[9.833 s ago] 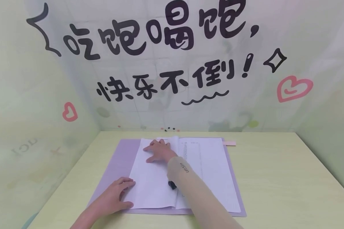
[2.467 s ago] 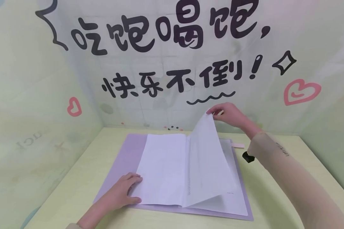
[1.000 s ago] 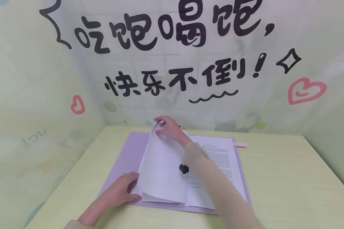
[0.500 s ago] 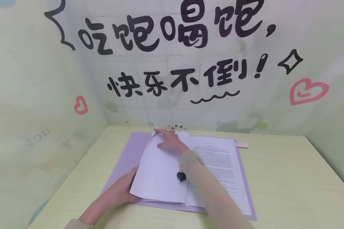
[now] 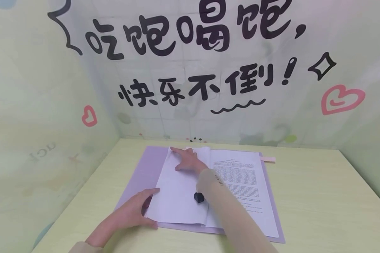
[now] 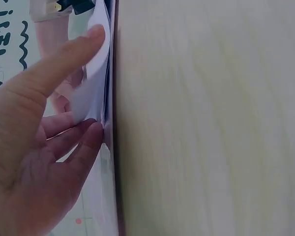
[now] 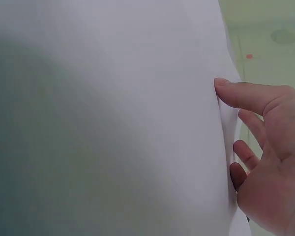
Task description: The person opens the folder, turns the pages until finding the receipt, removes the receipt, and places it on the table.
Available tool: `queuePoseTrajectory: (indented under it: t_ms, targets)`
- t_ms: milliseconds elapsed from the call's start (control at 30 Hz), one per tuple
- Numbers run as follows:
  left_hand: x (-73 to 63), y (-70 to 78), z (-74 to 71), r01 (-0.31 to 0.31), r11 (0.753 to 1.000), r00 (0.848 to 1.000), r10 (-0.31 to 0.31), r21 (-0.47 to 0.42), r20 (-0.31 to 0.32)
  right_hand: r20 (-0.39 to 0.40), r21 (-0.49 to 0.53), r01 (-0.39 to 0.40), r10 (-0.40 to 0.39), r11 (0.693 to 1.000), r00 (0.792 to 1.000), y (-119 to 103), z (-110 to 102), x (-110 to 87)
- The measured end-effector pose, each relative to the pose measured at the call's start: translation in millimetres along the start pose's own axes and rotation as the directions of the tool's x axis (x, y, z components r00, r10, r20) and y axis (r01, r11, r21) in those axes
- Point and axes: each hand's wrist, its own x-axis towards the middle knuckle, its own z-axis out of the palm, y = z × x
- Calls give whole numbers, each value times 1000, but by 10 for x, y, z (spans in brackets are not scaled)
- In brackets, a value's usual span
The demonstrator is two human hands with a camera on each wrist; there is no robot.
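Observation:
A purple folder (image 5: 136,182) lies spread on the table, with a stack of white pages inside. The blank turned page (image 5: 177,196) covers the left side; a printed page (image 5: 240,182) faces up on the right. My right hand (image 5: 188,160) rests on the turned page near its top left corner, index finger and thumb spread apart. At the left edge of the pages my left hand (image 5: 134,211) touches them, thumb at the lower corner and fingers higher up. In the left wrist view, the left hand's fingers (image 6: 91,137) are at the paper edges. The right wrist view shows the right thumb (image 7: 226,88) against the sheet's edge.
A pink tab (image 5: 268,159) sticks out at the folder's upper right. Pale wooden table (image 5: 323,196) surrounds the folder. Behind it stands a backdrop (image 5: 183,123) with large black lettering. A small black device (image 5: 198,197) sits at the right wrist.
The right hand carried a page over from the right to the left side and lowered it flat, baring a printed page. The left hand has stayed at the left edge, its fingers shifting slightly.

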Motion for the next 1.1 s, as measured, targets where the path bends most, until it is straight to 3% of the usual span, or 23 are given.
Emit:
queuePoseTrajectory:
  t_ms: [133, 333, 467, 600, 833, 1100]
  targets:
    - [-12, 9, -33, -6, 1000, 1000, 6, -1, 28, 7, -57, -21, 21, 998, 1000, -35, 10, -1]
    - [-8, 43, -12, -24, 999, 1000, 24, 23, 1, -8, -178, -75, 75, 981, 997, -34, 25, -10]
    - [7, 128, 41, 20, 997, 1000, -18, 71, -24, 35, -188, -88, 96, 978, 995, -17, 21, -34]
    - [28, 185, 53, 5, 995, 1000, -3, 103, -19, 52, -199, -92, 104, 976, 993, -25, -2, -61]
    - [33, 155, 13, -21, 999, 1000, 22, 43, -2, 70, -187, -87, 102, 979, 992, -89, -27, -102]
    - [55, 137, 18, -26, 999, 1000, 26, 33, 1, 58, -203, -105, 119, 974, 991, -83, -33, -115]
